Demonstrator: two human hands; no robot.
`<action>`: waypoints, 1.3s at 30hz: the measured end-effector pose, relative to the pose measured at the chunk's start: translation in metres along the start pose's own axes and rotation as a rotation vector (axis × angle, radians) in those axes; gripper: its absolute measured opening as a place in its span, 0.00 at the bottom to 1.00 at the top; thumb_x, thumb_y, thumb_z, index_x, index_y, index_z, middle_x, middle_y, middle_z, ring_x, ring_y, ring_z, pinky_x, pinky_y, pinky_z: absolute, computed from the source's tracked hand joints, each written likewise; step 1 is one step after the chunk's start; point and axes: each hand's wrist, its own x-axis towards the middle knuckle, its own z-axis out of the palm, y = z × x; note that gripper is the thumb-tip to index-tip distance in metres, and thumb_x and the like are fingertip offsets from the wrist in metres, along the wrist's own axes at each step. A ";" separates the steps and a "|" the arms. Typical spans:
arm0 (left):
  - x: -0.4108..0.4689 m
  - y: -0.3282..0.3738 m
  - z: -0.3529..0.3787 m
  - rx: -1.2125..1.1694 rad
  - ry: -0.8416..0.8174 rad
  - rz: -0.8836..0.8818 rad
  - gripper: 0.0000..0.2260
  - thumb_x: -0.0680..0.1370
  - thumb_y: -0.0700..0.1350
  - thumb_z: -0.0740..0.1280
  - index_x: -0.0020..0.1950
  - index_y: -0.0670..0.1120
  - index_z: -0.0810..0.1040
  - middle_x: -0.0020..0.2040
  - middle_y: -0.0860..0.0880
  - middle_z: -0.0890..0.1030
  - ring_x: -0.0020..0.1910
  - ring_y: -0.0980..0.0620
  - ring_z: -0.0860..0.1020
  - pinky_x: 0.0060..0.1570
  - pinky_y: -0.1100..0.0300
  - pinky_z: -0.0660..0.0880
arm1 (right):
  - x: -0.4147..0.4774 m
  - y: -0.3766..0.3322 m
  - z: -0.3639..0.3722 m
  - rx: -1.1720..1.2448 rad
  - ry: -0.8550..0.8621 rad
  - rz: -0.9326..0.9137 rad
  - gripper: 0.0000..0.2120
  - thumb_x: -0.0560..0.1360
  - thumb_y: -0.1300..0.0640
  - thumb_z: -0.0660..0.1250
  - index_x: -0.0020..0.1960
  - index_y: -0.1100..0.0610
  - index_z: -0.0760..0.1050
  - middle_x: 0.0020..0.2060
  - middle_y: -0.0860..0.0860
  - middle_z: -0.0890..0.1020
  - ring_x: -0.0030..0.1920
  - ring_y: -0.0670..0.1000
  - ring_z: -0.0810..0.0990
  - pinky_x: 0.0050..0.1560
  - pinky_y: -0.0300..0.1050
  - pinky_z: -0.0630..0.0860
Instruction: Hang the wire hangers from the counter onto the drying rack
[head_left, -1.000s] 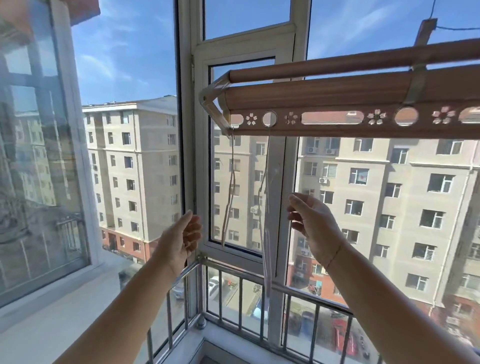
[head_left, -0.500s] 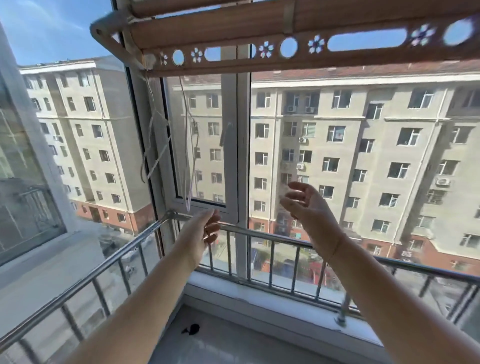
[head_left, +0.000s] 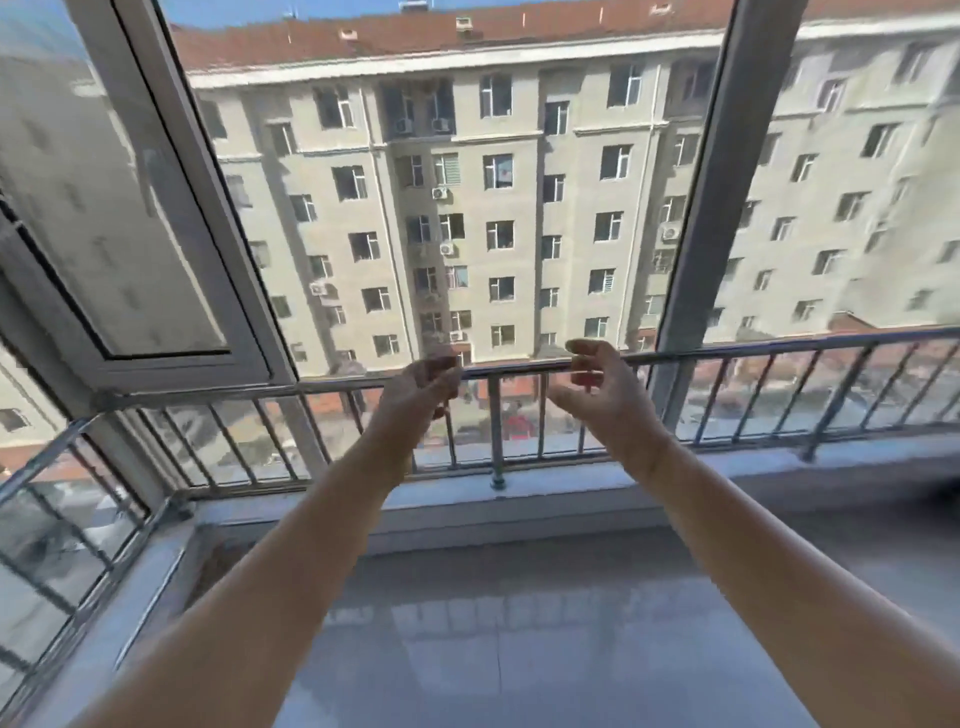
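Two bare hands, the left hand (head_left: 418, 387) and the right hand (head_left: 605, 387), are held above the glossy grey stone counter (head_left: 519, 649) with fingers loosely curled, nothing gripped. One barred metal railing (head_left: 727, 358) is seen behind them; wire hangers and rack are out of view.

railing (head_left: 727, 356): shiny metal | counter (head_left: 519, 649): glossy, smooth grey | window frame (head_left: 696, 208): matt white

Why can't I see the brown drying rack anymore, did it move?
Cannot tell. The head camera tilted down: the railing sat low before and now crosses mid-picture behind both hands, left hand and right hand. The rack is simply out of view.
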 end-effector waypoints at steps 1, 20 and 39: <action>0.000 -0.005 0.024 0.047 -0.036 0.020 0.10 0.76 0.47 0.67 0.56 0.48 0.78 0.48 0.50 0.81 0.47 0.53 0.77 0.47 0.62 0.72 | -0.008 0.010 -0.019 -0.087 0.026 -0.005 0.25 0.70 0.59 0.72 0.65 0.56 0.68 0.56 0.55 0.75 0.56 0.52 0.75 0.58 0.46 0.74; 0.068 -0.032 0.430 0.349 -0.751 0.369 0.13 0.74 0.50 0.70 0.58 0.51 0.77 0.55 0.55 0.80 0.56 0.55 0.77 0.57 0.56 0.73 | -0.076 0.134 -0.321 -0.564 0.566 0.420 0.25 0.71 0.53 0.70 0.66 0.53 0.68 0.63 0.54 0.70 0.63 0.55 0.71 0.62 0.48 0.70; -0.040 -0.020 0.790 0.247 -1.253 0.450 0.12 0.73 0.51 0.70 0.55 0.58 0.75 0.55 0.57 0.78 0.55 0.58 0.76 0.56 0.60 0.71 | -0.196 0.206 -0.644 -0.520 1.153 0.590 0.23 0.72 0.56 0.68 0.65 0.56 0.68 0.63 0.54 0.70 0.63 0.50 0.70 0.61 0.40 0.66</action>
